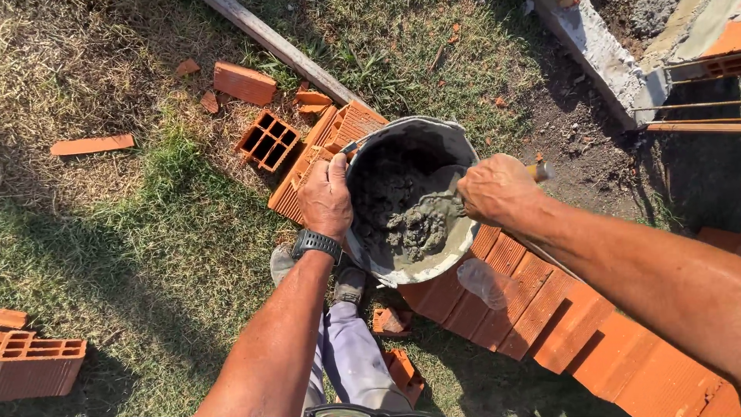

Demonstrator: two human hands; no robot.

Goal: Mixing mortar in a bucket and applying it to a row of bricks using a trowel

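Left hand [325, 197] has its fingers curled over the rim of the bucket [378, 135], gripping the near-left edge and steadying it. Right hand [496, 188] is wrapped tight around the handle of a trowel [444, 202], with the handle's end poking out past the knuckles and the blade down inside the bucket, just off the fingers toward the left hand.

Under the blade there's a lumpy grey heap of mortar [413, 228], sitting in the lower part of the bucket, between the two hands and a bit below both. Looks to me like the mix is mostly worked already: it's wet and clumpy, smeared up the walls, with no dry powder that I can see. None of it is on the bricks yet though, so laying is all left to do, I'd say.

Right below the right hand runs a row of orange bricks [540, 309], with a clear plastic bottle [481, 282] lying on it. Past the left fingers there's a hollow block [267, 140] and broken bits on the grass. A watch [316, 243] sits on the left wrist.
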